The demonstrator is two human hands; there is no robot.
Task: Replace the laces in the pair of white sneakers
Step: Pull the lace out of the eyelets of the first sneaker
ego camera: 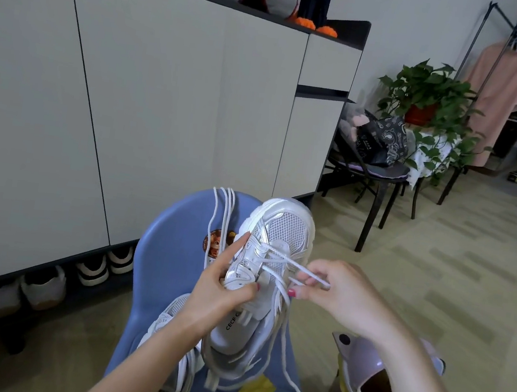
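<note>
Pinching a loop of white lace [309,273] between thumb and fingertips, the right hand [340,297] is held just right of the shoe, so the slack can be drawn sideways out of the eyelets. The left hand [221,293] is wrapped round the sneaker [269,263] at its inner side, thumb pressed on the tongue, index finger stretched up along the upper; the shoe is thus kept tilted, toe away, opening toward the wearer, for a clear look at the lacing. Only the forward eyelets are crossed by lace; one loose end trails down below the right hand. Under the left forearm the second sneaker [168,322] is lain on a blue chair [159,265], probably parked within reach for its turn. Beyond the left hand, spare laces [224,204] are draped over the chair's far edge. Whether lace is being removed or threaded cannot be told.
</note>
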